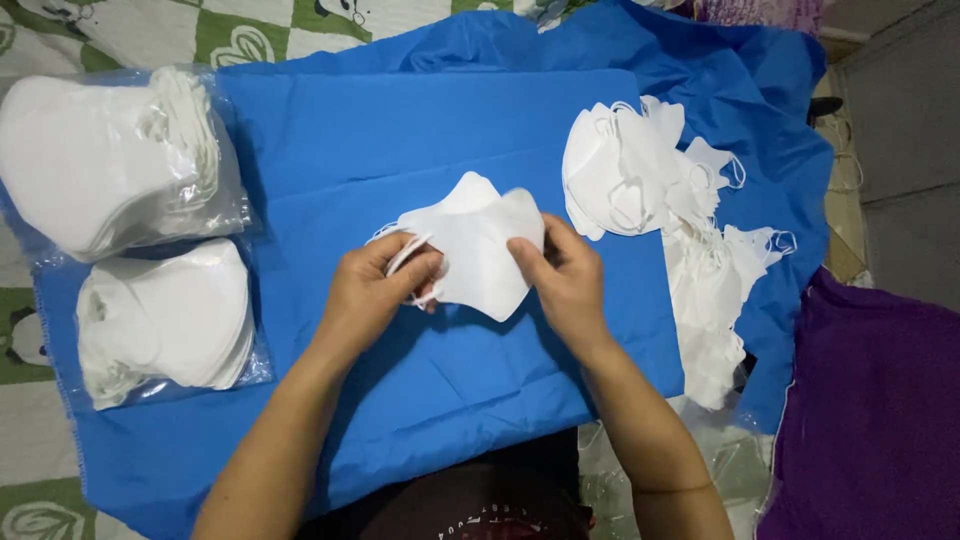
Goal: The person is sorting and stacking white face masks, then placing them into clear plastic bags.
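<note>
While both hands pinch one soft white folded cloth face mask (478, 250) above the blue sheet (400, 400), the left hand (375, 290) shut on its ear loop and the right hand (565, 275) on its edge, the tidying step seems under way, calling for gentle pulls.

Counts, head view: masks, bags, cloths, hands.

Two hands: left hand (375, 285), right hand (565, 275). One white mask (480, 245) held between them. Two clear bags of stacked white masks, upper bag (115, 160) and lower bag (165, 320); masks inside too tightly packed to count. One loose pile of white masks (670, 210), number unclear. One blue cloth (400, 400). One purple cloth (880, 400).
</note>
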